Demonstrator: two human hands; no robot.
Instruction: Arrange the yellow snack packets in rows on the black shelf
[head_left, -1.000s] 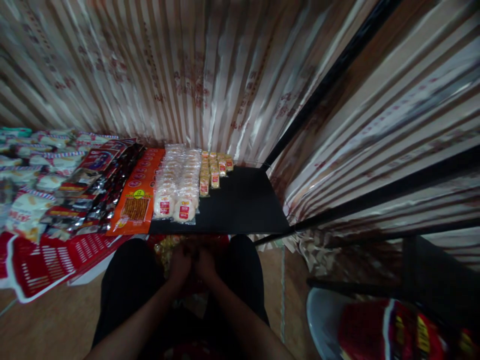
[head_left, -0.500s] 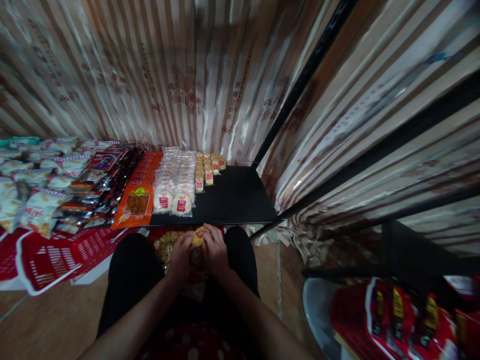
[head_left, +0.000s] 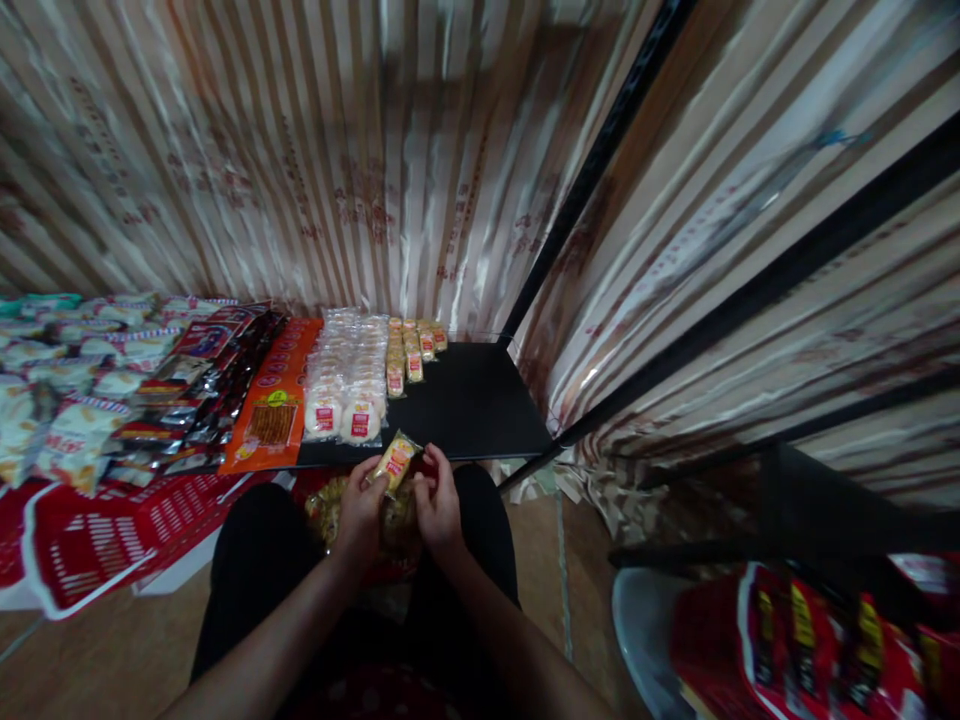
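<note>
My left hand [head_left: 358,510] grips a small yellow snack packet [head_left: 395,460] with a red label, held up just in front of the black shelf's [head_left: 480,410] near edge. My right hand [head_left: 439,500] is curled beside it, fingers closed; whether it touches the packet or holds something else is unclear. Under both hands, between my knees, lies a red container of similar yellow packets [head_left: 330,505]. On the shelf, two short rows of the same yellow packets [head_left: 409,350] lie next to rows of round white cakes in clear wrap [head_left: 349,380].
Left of the cakes lie orange snack packs [head_left: 274,400], dark foil packs [head_left: 202,375] and white bags [head_left: 67,390]. A red plastic basket [head_left: 90,530] sits low left. A grey tub with red packets [head_left: 795,640] stands at lower right. Striped foil curtains and black shelf posts surround the shelf.
Both hands rose from the container between my knees, and a yellow packet came up with them; it now sits higher, at the shelf's edge, in my left hand.
</note>
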